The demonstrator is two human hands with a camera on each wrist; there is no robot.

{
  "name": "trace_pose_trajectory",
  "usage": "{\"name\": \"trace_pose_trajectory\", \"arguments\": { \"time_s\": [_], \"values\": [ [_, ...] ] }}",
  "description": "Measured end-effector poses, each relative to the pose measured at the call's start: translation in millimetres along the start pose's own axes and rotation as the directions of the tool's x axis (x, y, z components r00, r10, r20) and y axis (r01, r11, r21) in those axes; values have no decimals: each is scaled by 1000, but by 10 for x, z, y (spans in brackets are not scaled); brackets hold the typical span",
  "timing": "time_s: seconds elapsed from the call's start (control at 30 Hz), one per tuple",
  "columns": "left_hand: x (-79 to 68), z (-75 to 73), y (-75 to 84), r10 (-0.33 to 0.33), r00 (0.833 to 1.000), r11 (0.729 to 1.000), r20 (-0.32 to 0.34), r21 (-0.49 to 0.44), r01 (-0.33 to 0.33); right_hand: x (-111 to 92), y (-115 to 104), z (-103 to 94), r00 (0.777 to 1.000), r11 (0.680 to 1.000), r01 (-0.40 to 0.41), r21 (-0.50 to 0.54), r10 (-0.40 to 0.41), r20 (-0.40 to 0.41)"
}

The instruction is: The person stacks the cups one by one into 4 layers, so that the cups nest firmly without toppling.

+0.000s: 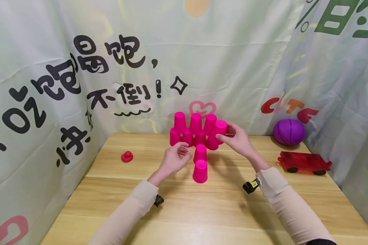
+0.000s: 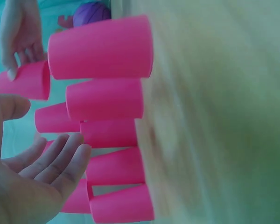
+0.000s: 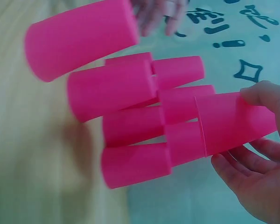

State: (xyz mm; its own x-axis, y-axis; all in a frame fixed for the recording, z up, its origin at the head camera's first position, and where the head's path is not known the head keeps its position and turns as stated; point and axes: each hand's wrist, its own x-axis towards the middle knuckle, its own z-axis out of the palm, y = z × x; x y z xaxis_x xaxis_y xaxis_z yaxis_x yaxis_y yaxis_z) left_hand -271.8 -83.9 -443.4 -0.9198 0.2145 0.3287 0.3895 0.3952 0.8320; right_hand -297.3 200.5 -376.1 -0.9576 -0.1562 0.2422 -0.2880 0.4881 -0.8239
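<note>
Cup (image 1: 221, 126) sits pinched in grip of R hand (image 1: 239, 139), just R of frame ctr, at R end of stack (image 1: 195, 123). L hand (image 1: 173, 160) wide, holding nothing. Prob. best: keep cup level, lower gently w/o nudging stack. Front cups (image 1: 200, 172) hide part of btm row (image 1: 187, 137); can't tell if cup's rim touches.

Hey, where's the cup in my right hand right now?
In the head view, the held cup is right of centre, in the right hand, by the right end of the upper row of pink cups.
</note>
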Motion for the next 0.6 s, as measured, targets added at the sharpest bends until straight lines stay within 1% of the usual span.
{"name": "trace_pose_trajectory", "arguments": {
  "time_s": [0.1,0.2,0.27,0.4,0.5,0.6],
  "values": [
    [-63,20,-14,-13,999,1000,48,-15,14,71,-92,-26,1000,1000,10,14,-10,2],
    [-107,34,-25,-31,993,999,116,-24,34,142,-174,-33,1000,1000,11,10,-11,4],
    [-133,39,-32,-36,986,998,165,-35,43,200,-219,-31,1000,1000,13,4,-13,-1],
    [-183,45,-41,-51,966,997,254,-36,62,321,-309,-27,999,1000,29,0,-29,-20],
    [-218,67,-50,-53,953,997,297,-35,66,406,-373,-28,999,999,34,11,-34,-32],
    [-245,109,-63,-55,948,998,313,-21,64,484,-421,-22,999,1000,25,15,-25,-45]
  ]
}}
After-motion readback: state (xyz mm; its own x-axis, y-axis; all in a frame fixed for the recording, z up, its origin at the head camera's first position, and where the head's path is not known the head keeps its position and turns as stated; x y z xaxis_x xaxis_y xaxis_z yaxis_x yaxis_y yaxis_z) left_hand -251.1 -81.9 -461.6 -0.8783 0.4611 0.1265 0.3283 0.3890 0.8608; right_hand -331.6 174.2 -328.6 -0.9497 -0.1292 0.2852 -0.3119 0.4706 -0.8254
